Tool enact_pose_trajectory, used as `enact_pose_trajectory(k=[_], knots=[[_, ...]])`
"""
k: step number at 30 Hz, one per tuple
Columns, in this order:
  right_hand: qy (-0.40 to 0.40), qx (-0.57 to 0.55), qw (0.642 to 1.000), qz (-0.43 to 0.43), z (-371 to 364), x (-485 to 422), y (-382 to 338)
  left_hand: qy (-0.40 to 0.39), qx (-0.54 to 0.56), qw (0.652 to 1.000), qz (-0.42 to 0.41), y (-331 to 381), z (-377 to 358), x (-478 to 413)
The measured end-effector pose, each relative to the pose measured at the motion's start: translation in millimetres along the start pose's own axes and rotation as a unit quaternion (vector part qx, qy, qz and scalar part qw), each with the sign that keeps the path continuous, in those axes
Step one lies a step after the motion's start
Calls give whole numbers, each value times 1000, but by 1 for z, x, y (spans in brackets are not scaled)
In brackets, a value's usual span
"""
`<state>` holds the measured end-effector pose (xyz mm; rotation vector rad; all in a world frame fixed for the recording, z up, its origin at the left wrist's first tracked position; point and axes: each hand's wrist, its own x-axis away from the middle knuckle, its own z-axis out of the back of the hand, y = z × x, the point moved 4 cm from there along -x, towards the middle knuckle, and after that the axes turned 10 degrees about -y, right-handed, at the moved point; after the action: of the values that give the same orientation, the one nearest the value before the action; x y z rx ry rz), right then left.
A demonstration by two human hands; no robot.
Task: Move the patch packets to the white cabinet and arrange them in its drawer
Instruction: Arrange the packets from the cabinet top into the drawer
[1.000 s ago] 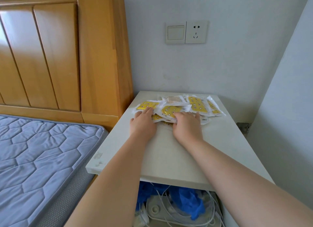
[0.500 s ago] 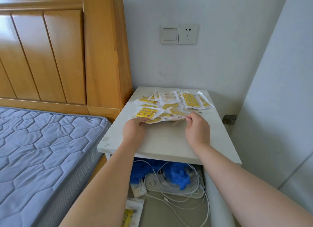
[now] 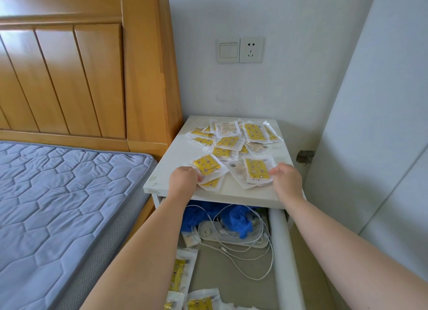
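Note:
Several yellow-and-clear patch packets (image 3: 234, 136) lie spread over the top of the white cabinet (image 3: 234, 195). My left hand (image 3: 183, 179) pinches a small bunch of packets (image 3: 207, 165) near the top's front edge. My right hand (image 3: 287, 179) pinches another bunch (image 3: 254, 168) beside it. Below the top, the cabinet's drawer (image 3: 281, 245) stands pulled out, with a few patch packets (image 3: 183, 270) lying at its near end.
The drawer also holds a white power strip (image 3: 208, 232), tangled white cables (image 3: 247, 254) and blue cloth (image 3: 238, 219). A bed with a blue quilted mattress (image 3: 58, 205) and wooden headboard (image 3: 92, 66) stands to the left. A grey wall panel (image 3: 382, 124) rises close on the right.
Both hands have pulled two bunches of packets from the pile towards the front edge and moved apart. The view has drawn back, so more of the drawer shows.

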<state>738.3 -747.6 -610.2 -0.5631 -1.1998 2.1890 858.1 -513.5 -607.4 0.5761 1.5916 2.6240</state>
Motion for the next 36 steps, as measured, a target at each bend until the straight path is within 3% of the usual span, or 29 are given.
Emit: enact_pose_trajectory(k=[4,7,9,12,16,21,24,31,36], knots=[[-15,-28,997,-65,-6,-12,-7,38,-84,995,-48,12,-11,-6],[-52,133,986,-86,-13,-28,-9,54,-149,987,-9,17,-12,-14],[-71,183,974,-117,-14,-38,-8,38,-202,979,9,22,-10,-17],[-114,129,969,-175,-10,-47,-8,-13,-278,960,16,25,-6,-27],[-113,192,957,-185,1,-48,-9,-83,-291,953,-9,25,2,-33],[-65,64,982,-165,6,-46,-15,-124,-338,932,-41,24,5,-25],[-98,19,981,-169,0,-41,-32,-144,-331,931,-57,27,4,-21],[-195,265,937,-114,-30,-25,-47,-72,-271,956,-87,33,-8,-13],[-249,363,891,-111,-35,-26,-58,-80,-365,925,-63,36,-15,-13]])
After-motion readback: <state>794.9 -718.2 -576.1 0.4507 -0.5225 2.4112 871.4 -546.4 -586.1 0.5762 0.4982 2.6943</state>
